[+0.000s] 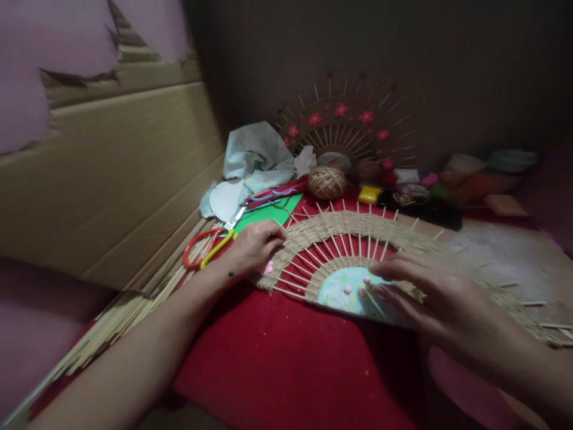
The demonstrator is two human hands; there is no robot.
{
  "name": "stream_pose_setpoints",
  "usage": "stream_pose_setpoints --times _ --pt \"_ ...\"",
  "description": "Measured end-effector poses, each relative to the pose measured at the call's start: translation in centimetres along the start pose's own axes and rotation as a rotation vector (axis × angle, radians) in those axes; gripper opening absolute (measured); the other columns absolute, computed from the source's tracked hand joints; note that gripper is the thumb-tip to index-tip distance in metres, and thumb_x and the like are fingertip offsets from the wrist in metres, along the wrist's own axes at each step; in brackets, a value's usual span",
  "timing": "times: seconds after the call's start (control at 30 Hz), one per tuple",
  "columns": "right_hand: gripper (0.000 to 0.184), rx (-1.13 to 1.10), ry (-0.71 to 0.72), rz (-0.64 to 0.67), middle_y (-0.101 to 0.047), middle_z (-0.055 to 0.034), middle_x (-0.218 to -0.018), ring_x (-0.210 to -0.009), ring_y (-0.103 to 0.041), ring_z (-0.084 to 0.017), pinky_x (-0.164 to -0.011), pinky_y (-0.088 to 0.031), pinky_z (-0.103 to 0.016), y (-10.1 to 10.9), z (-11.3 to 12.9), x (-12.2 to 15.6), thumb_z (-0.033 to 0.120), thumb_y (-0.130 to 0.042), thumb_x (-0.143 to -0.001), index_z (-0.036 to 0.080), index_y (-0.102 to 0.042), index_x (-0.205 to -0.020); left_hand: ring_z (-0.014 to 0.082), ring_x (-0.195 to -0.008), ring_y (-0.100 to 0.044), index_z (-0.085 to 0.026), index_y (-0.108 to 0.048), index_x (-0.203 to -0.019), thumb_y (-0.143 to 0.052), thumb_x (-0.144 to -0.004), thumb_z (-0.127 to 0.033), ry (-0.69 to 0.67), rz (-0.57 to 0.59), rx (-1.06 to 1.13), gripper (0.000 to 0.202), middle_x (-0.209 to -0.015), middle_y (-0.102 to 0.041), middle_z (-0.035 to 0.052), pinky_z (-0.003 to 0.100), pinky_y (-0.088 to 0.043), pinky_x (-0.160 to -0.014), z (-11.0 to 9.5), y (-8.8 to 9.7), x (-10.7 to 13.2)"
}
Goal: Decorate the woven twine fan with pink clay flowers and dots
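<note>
Centre of the frame: I view a semicircular fan of tan woven fibre on pale radiating sticks (340,222), lying on a red cloth (268,364). My left hand (255,245), fingers curled, rests at the band's left end, near a small pink flower (268,267); I cannot tell whether it grips. My right hand (436,289), right of centre, brings its fingertips close together over the pale blue patterned half-disc (331,291), near small round pink pieces (347,290); I cannot tell whether it pinches anything. Left of centre: scissors with red and yellow handles (231,226). Lower left: a bundle of thin pale sticks (129,325). Upper centre: a ball of brown twine (327,181) before a second fan bearing pink flowers (341,110).
</note>
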State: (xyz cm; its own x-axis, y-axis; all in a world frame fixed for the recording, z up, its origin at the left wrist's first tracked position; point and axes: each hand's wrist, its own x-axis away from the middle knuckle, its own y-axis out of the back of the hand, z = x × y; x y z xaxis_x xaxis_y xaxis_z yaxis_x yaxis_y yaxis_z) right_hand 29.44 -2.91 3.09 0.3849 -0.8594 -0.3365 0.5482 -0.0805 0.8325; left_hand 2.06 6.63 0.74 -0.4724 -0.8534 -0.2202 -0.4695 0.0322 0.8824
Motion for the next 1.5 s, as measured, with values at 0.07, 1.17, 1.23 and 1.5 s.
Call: stream_pose_setpoints --times 0.07,1.17,1.23,1.5 --pt "0.02 0.001 -0.002 0.001 -0.068 -0.0056 -0.079 -0.067 -0.064 -0.016 -0.055 -0.05 -0.026 0.0 0.0 0.0 0.03 -0.048 -0.085 0.018 -0.064 -0.086 0.0127 -0.074 -0.057 -0.016 -0.064 -0.077 -0.056 -0.08 -0.015 -0.016 0.01 -0.016 0.009 -0.078 -0.064 0.0024 0.026 -0.044 -0.071 0.1 -0.2 -0.1" --pt "0.019 -0.034 -0.023 0.02 -0.066 -0.0058 -0.082 -0.069 -0.062 -0.017 -0.057 -0.049 -0.029 0.2 0.0 0.2 0.028 -0.047 -0.085 0.018 -0.064 -0.087 0.0171 -0.075 -0.05 -0.016 -0.066 -0.099 -0.046 -0.084 -0.018 -0.282 0.071 -0.338 0.025 -0.081 -0.057 0.0083 0.03 -0.041 -0.068 0.2 1.0 1.1" --pt "0.019 -0.035 -0.012 0.018 -0.065 -0.0064 -0.082 -0.07 -0.062 -0.017 -0.058 -0.049 -0.029 0.1 -0.2 0.2 0.027 -0.047 -0.085 0.017 -0.064 -0.088 0.0177 -0.075 -0.048 -0.015 -0.064 -0.099 -0.051 -0.077 -0.013 -0.276 0.093 -0.417 0.026 -0.082 -0.056 0.0078 0.031 -0.039 -0.068 -0.4 1.1 1.4" --pt "0.02 -0.037 -0.031 0.048 -0.064 -0.0075 -0.089 -0.076 -0.06 -0.018 -0.063 -0.048 -0.031 -0.3 -0.4 0.4 0.026 -0.046 -0.087 0.018 -0.063 -0.092 0.0179 -0.072 -0.044 -0.016 -0.06 -0.08 -0.049 -0.08 -0.013 -0.305 0.181 -0.522 0.012 -0.08 -0.054 0.0074 0.032 -0.035 -0.065 -1.8 1.0 1.8"
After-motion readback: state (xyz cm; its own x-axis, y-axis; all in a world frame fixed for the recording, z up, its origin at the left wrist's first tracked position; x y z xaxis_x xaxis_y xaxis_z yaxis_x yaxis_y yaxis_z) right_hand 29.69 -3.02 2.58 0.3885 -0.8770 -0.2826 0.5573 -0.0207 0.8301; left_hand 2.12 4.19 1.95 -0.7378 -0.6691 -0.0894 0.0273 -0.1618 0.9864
